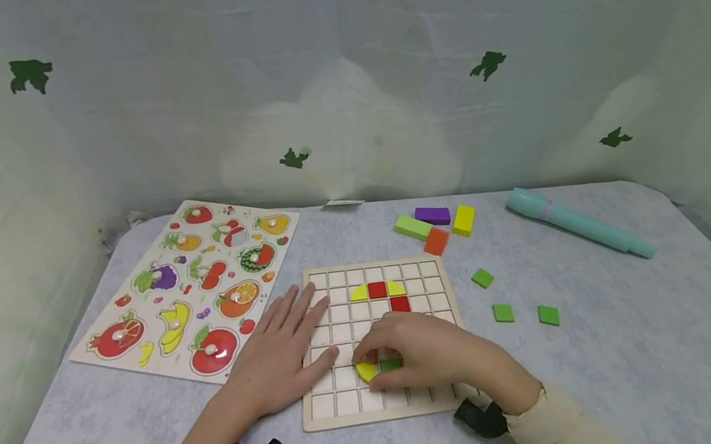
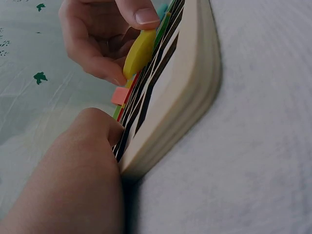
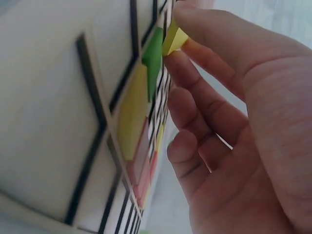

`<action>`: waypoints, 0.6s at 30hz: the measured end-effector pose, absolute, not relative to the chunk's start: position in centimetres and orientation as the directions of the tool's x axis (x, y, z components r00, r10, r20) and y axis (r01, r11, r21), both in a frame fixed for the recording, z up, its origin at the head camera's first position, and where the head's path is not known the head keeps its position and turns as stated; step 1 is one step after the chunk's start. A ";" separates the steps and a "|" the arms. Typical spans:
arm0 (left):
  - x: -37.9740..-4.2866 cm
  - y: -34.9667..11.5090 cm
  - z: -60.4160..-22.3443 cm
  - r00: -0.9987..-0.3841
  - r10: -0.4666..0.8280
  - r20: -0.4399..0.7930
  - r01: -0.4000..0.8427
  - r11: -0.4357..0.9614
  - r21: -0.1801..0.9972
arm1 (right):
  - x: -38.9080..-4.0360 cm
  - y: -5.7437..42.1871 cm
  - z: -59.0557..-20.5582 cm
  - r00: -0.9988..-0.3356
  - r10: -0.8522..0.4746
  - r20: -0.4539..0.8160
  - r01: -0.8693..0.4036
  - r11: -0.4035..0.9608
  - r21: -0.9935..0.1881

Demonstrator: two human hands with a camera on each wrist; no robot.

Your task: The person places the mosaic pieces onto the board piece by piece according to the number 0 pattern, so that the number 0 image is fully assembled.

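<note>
On the table lies a wooden grid board (image 1: 354,418) with square cells. My left hand (image 1: 278,359) rests flat over its left edge, fingers spread. With thumb and fingertips my right hand (image 1: 424,349) pinches a yellow rounded piece (image 1: 367,371) over a lower cell, its edge tilted up from the board in the left wrist view. Beside it sits a green square piece (image 1: 391,364) in a cell. Farther up, red square pieces (image 1: 377,290) and yellow rounded pieces (image 1: 358,293) form part of a curve. In the right wrist view, another yellow piece (image 3: 131,117) shows beyond the green one, partly hidden by my hand in the head view.
A fruit puzzle board (image 1: 155,301) lies at the left, close to my left hand. Several coloured blocks (image 1: 433,216) are grouped behind the grid board. Loose green squares (image 1: 503,313) lie to its right, and a teal tube-shaped object (image 1: 577,222) farther right. A curtain hangs behind.
</note>
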State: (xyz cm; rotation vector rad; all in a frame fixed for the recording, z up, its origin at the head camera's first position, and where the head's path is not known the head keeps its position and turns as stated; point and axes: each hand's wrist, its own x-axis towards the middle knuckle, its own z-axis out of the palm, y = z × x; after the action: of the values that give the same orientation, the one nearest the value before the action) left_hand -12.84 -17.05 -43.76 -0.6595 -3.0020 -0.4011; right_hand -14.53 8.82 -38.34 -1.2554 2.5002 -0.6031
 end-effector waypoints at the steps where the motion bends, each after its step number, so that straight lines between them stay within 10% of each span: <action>1: -12.8 -17.0 -43.8 -0.909 0.407 0.095 0.417 0.876 0.242 | -14.5 8.7 -38.4 -0.585 -0.809 -0.057 -0.698 0.538 -0.473; 18: -12.9 -17.0 -43.8 -0.908 0.406 0.101 0.419 0.878 0.231 | -14.2 9.0 -38.7 -0.573 -0.818 -0.053 -0.736 0.542 -0.405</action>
State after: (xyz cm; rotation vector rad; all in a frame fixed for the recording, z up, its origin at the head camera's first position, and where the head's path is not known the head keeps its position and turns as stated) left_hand -12.86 -16.98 -43.80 -0.6583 -2.9962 -0.3856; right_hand -14.17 9.00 -38.71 -1.3059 2.5441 -0.5032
